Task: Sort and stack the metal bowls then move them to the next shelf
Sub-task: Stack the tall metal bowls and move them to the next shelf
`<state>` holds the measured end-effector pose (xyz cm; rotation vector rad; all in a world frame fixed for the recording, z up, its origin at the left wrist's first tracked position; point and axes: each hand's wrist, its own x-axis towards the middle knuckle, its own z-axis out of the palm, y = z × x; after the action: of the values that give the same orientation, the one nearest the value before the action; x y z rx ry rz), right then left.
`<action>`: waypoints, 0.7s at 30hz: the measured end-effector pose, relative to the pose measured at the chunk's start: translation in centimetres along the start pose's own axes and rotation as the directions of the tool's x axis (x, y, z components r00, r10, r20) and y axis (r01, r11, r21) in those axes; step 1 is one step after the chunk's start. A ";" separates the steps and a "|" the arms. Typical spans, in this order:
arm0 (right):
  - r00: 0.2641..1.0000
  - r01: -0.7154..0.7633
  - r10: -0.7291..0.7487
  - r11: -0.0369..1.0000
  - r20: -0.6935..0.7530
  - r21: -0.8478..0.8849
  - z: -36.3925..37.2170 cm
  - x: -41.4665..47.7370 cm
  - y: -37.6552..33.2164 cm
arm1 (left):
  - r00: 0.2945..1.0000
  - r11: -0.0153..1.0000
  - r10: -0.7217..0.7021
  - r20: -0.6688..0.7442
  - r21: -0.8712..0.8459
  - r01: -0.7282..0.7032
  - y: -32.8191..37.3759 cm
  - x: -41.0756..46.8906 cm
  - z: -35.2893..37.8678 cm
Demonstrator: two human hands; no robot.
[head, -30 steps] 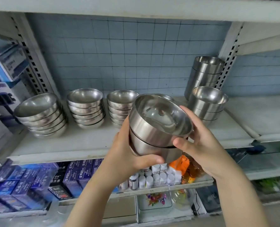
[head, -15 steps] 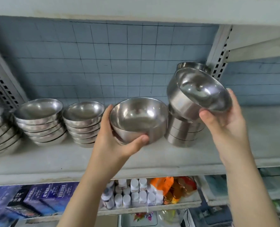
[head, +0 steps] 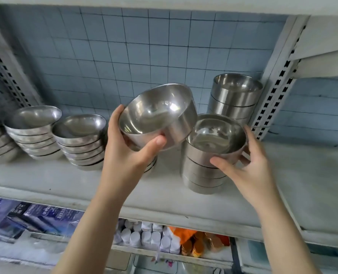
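Observation:
My left hand point(head: 129, 149) grips a steel bowl point(head: 156, 115), tilted, in the air above the shelf. My right hand point(head: 245, 167) is curled round the top bowl point(head: 216, 135) of a stack of straight-sided bowls point(head: 201, 175) standing on the white shelf point(head: 65, 180). Behind it a taller stack of the same bowls point(head: 234, 95) stands against the tiled back wall. Two stacks of shallow rounded bowls point(head: 33, 133) point(head: 81, 141) sit to the left; another stack is partly cut off at the far left edge, and one is mostly hidden behind my left hand.
A perforated shelf upright point(head: 272, 91) rises right of the stacks, with the neighbouring shelf board point(head: 312, 175) beyond it. Below are blue boxes point(head: 35, 214), small white bottles point(head: 144, 236) and orange packets point(head: 195, 242).
My right hand lowered its bowl from mid-air onto the front stack. My left hand raised and tilted its bowl to the right. The camera moved closer.

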<state>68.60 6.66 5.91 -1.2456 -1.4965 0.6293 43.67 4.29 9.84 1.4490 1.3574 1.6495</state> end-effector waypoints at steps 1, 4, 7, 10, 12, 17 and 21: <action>1.000 0.024 -0.024 1.000 -0.003 0.002 0.2 0.0 -0.1 | 1.000 1.000 0.010 0.012 -0.005 -0.010 0.6 0.2 0.6; 0.999 0.045 -0.045 0.999 -0.004 0.008 0.3 0.1 0.1 | 0.996 0.999 0.049 0.076 -0.011 -0.049 2.1 1.1 2.8; 0.996 -0.005 -0.001 0.998 0.092 0.066 -1.0 0.3 0.3 | 0.980 0.998 0.070 0.185 -0.008 -0.069 2.5 1.8 5.0; 0.995 -0.045 0.028 0.980 0.092 0.193 -2.8 0.8 0.8 | 0.961 0.999 0.054 0.270 -0.006 -0.054 2.1 2.4 6.6; 0.997 -0.016 0.001 0.975 0.071 0.220 -3.9 1.1 1.0 | 0.945 0.999 0.038 0.326 0.015 -0.045 1.7 2.7 7.4; 0.985 0.022 -0.070 0.959 0.158 0.282 -5.1 1.8 0.5 | 0.903 0.997 -0.004 0.429 0.067 -0.028 0.3 2.9 8.0; 0.972 0.035 -0.090 0.969 0.218 0.243 -4.4 2.4 0.4 | 0.886 0.990 0.009 0.463 0.119 -0.072 -0.4 3.2 6.9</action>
<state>73.02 8.03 7.88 -0.9626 -1.5885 0.9056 49.22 9.53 10.03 1.8157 1.1805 1.1431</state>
